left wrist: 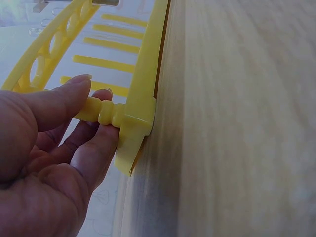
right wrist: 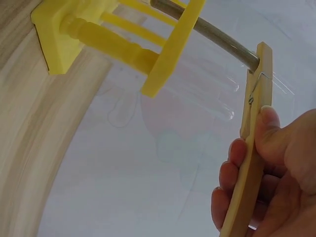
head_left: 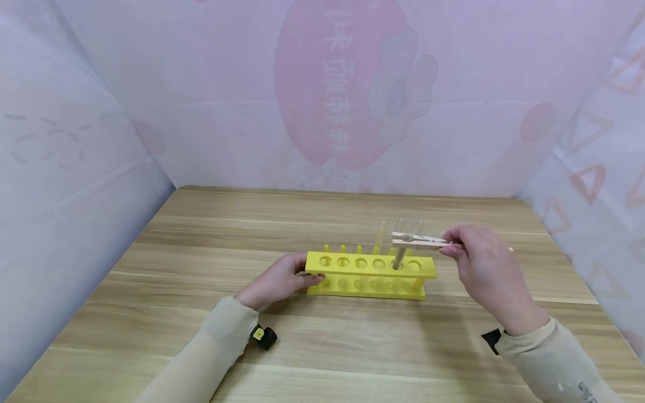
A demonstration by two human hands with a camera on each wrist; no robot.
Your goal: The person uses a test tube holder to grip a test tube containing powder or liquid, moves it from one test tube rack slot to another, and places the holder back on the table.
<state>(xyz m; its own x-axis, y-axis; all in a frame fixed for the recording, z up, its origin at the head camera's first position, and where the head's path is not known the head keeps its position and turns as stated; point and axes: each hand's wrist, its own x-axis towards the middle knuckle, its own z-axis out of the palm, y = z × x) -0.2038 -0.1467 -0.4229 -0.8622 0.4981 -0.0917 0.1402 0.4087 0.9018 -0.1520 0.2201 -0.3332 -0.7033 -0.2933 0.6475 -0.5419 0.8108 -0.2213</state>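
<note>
A yellow test tube rack stands on the table. My left hand grips its left end, with thumb and fingers around the end post in the left wrist view. My right hand holds a wooden test tube clamp level above the rack's right part. The clamp's jaws are around the upper part of a test tube with grey-brown contents. Its lower part passes through a hole near the rack's right end. Whether the tube's bottom touches the rack base cannot be told.
Several clear test tubes stand upside down on the rack's rear pegs, close behind the clamp. The wooden table extends around the rack. Pale printed cloth walls enclose its back and sides.
</note>
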